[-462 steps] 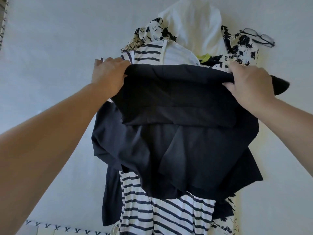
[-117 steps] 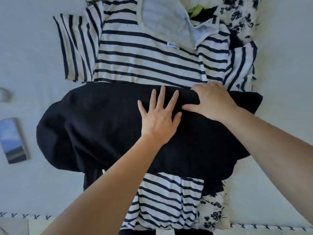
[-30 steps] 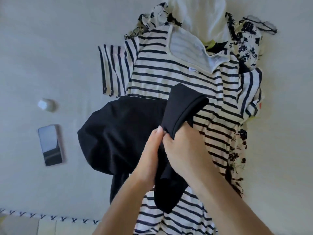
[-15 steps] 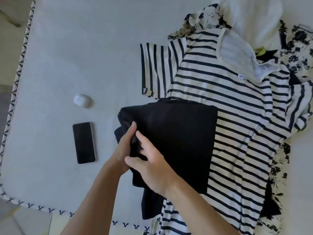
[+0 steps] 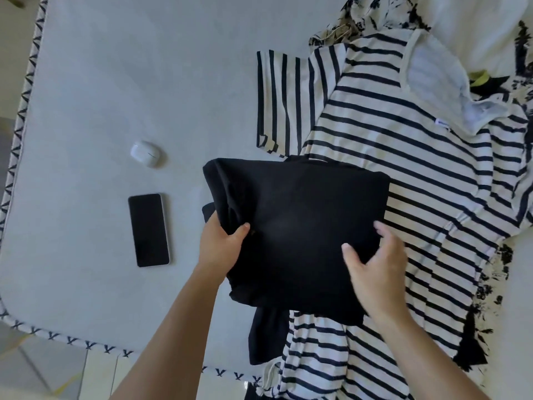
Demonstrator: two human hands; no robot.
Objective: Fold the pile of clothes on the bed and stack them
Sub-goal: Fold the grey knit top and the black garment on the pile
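Note:
A black garment [image 5: 300, 223], folded into a rough rectangle, lies partly on the bed and partly over a navy-and-white striped shirt [image 5: 403, 168]. My left hand [image 5: 220, 243] grips the black garment's left edge, thumb on top and fingers underneath. At the garment's right front edge is my right hand [image 5: 372, 267], fingers spread and relaxed, thumb touching the fabric. Under the striped shirt lie a white floral-print garment [image 5: 487, 290] and a plain white one [image 5: 473, 21].
A black phone [image 5: 148, 230] and a white earbud case [image 5: 145, 153] lie on the pale grey bed [image 5: 115, 82] left of the clothes. The bed's patterned edge [image 5: 17, 122] runs down the left and along the front, with tiled floor beyond.
The black garment has been folded smaller into a rectangle. My right hand has let go of its left edge and moved to its right side; my left hand still grips the left edge.

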